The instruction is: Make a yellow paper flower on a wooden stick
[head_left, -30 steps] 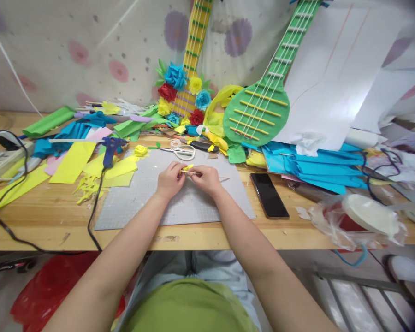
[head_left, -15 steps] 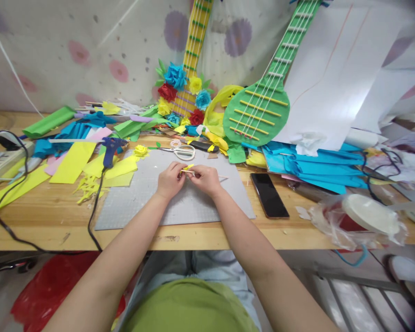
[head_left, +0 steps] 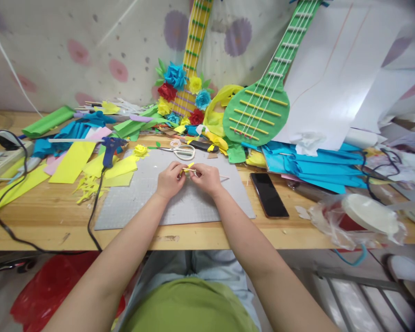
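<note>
Over the grey cutting mat (head_left: 131,203) my left hand (head_left: 170,180) and my right hand (head_left: 206,179) meet, fingers pinched. Between them sits a small piece of yellow paper (head_left: 188,168) wound on a thin wooden stick (head_left: 222,177), whose tip pokes out to the right of my right hand. Both hands grip this piece. White-handled scissors (head_left: 180,150) lie just beyond my hands. A finished yellow paper flower (head_left: 140,150) rests at the mat's far left corner.
A blue glue gun (head_left: 109,149) with a black cord lies left of the mat among yellow paper sheets (head_left: 71,162). A black phone (head_left: 269,195) lies right of the mat. Two paper guitars (head_left: 256,109) lean on the wall. A bagged tape roll (head_left: 363,216) sits far right.
My fingers have shifted slightly on the yellow paper and stick, my right hand drawing a little closer to the left. Nothing else has moved.
</note>
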A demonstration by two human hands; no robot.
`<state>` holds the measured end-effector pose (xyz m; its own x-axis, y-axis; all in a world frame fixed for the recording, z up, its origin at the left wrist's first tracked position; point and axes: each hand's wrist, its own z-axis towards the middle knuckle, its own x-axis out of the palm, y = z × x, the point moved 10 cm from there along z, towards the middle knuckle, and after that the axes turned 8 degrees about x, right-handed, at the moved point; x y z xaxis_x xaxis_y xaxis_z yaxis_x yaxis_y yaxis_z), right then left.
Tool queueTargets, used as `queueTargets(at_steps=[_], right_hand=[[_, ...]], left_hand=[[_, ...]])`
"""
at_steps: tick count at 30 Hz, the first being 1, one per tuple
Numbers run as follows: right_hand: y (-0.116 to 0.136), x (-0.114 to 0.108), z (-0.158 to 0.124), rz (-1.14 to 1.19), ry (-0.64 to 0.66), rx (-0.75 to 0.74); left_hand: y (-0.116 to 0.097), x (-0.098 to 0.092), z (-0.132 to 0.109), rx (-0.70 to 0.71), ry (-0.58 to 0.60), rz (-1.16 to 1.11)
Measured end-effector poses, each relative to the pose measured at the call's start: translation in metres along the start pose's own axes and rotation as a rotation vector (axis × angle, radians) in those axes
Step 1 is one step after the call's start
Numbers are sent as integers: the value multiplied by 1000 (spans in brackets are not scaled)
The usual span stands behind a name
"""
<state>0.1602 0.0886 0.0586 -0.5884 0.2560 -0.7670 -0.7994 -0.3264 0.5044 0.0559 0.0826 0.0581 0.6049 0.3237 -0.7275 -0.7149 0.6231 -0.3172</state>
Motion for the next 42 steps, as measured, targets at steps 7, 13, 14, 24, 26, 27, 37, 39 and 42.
queueTargets(at_steps=[7,13,14,24,26,27,37,39,42], right_hand=[[-1,2,0,-44,9,2],[9,0,-2,-102,-21,-49],[9,-1,-2,-113,-31,-41],[5,0,-1,-54,-22,-24],[4,1,-1,-23,-8,-27],[4,2,-1,-5,1,-28],[3,1,-1,24,0,-13],[2,-1,-1,28,-5,-5],[2,-1,0,50,0,-2]], left_hand=[[0,3,0,-20,31,-7],[0,3,1,-28,19,16],[-1,4,1,-25,22,23],[10,4,-2,-123,2,86],[10,5,-2,-125,6,85],[10,6,-2,-122,11,85],[3,1,1,-96,6,147],[3,1,1,-99,10,147],[2,2,1,-88,20,140]])
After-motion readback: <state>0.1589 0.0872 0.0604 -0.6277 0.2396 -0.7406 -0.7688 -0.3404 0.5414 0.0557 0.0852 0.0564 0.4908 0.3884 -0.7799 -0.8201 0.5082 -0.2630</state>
